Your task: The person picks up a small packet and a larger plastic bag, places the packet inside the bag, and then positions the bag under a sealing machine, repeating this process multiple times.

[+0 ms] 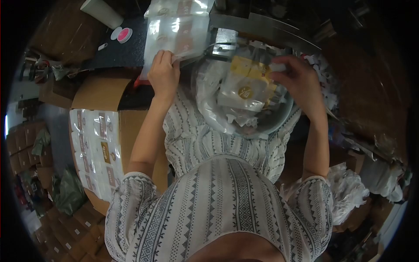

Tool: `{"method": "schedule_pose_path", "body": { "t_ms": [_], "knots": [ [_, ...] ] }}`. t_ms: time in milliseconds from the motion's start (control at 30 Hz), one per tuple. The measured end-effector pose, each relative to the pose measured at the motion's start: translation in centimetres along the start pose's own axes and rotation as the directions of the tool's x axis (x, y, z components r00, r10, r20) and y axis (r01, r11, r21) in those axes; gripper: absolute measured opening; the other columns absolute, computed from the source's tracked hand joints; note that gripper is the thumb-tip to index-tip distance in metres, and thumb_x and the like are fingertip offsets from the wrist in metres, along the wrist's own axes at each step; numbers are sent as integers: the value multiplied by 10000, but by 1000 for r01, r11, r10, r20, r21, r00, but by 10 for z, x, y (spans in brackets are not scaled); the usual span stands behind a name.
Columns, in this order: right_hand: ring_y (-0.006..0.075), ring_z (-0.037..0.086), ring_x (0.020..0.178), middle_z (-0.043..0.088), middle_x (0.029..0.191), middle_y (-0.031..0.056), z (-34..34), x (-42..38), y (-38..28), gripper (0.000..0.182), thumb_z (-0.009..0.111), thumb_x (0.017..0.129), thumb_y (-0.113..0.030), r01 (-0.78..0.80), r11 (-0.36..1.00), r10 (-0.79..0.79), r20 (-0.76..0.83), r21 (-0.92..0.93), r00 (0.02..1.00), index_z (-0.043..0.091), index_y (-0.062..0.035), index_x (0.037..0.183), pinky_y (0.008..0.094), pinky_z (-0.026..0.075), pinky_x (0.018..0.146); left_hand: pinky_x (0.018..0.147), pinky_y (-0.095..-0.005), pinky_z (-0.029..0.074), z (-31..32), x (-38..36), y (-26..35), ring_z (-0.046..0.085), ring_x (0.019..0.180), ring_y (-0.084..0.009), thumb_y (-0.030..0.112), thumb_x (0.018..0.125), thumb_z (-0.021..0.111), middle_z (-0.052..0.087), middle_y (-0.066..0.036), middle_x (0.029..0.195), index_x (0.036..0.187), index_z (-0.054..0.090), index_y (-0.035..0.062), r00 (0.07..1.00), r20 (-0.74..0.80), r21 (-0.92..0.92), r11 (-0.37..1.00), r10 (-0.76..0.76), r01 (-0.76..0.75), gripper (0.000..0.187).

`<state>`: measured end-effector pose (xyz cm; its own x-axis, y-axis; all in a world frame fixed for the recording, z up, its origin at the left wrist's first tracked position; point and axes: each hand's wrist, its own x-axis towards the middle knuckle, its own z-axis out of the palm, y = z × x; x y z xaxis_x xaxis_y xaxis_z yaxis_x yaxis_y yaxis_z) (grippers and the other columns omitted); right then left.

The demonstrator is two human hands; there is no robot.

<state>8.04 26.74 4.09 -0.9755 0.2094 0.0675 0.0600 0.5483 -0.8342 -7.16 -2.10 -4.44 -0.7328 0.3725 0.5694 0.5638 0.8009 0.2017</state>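
My left hand [163, 73] pinches the near edge of a clear plastic pouch [174, 37] that lies flat on the dark worktop. My right hand [296, 77] is closed on a small white piece above a grey basin [279, 122] on my lap. The basin holds a heap of clear and white packets [242, 94], some with yellow labels. Both hands are raised in front of my patterned dress.
An open cardboard box [98, 144] at my left holds rows of filled pouches. A white cup [101, 12], a pink-and-white lid [122, 34] and a metal machine part [224, 41] sit on the worktop. Crumpled plastic [349, 192] lies at my right.
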Motion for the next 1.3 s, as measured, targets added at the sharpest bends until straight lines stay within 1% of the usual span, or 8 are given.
{"method": "schedule_pose_path", "body": {
  "t_ms": [100,500,633,733,900,1000,1233,1300],
  "knots": [
    [75,582,712,651,819,34,10,4,-11,265,706,792,-54,47,988,-41,44,-149,998,649,-34,1050,232,482,646,629,-401,469,6,3,1,600,834,-309,146,785,695,595,-96,940,946,613,64,984,145,1,995,101,-102,198],
    [226,642,708,626,818,115,30,7,-8,278,704,781,-116,200,980,-199,51,-20,979,644,-45,1042,324,514,666,621,-373,465,-12,-2,5,609,726,-337,109,834,637,612,-147,803,914,673,37,979,177,-343,939,98,-32,113],
    [120,587,710,617,808,54,31,9,-7,275,707,798,-93,174,985,-173,60,-4,983,647,-53,1063,258,491,656,616,-352,464,-29,-3,15,611,717,-315,75,822,640,626,-138,835,921,671,40,981,192,-400,914,6,73,110],
    [254,642,705,634,851,118,32,7,-11,257,699,784,-102,174,985,-174,27,7,984,634,-44,1026,332,519,659,625,-343,473,-58,-5,42,616,720,-290,25,792,646,635,-126,847,925,670,47,993,118,-223,974,-4,31,137],
    [287,643,772,651,897,107,29,2,-27,208,683,795,-98,538,815,-558,-40,-214,829,631,-46,989,354,519,686,582,-315,464,-73,-11,73,612,669,-253,-35,752,651,643,-97,796,920,678,40,977,4,-352,914,215,-200,186],
    [191,643,818,661,946,89,21,-6,-26,249,719,777,-84,499,864,-497,47,-65,866,664,-36,1014,291,517,684,602,-330,484,-70,-17,83,627,697,-260,2,712,669,635,-66,802,903,674,72,940,223,-510,853,257,-113,204],
    [202,651,811,669,930,90,-7,-20,-21,238,717,775,-85,272,954,-279,-41,-126,959,668,-35,1003,290,515,660,568,-333,468,-55,-24,99,614,647,-261,25,734,662,621,-64,758,870,674,66,970,185,-538,843,156,-33,142],
    [204,651,803,670,931,89,-14,-26,-21,245,715,772,-81,341,909,-326,100,-242,940,669,-35,1008,300,515,662,556,-335,461,-53,-23,99,605,629,-263,37,741,668,613,-65,739,866,672,61,969,168,-523,850,180,-67,127]
  ]
}}
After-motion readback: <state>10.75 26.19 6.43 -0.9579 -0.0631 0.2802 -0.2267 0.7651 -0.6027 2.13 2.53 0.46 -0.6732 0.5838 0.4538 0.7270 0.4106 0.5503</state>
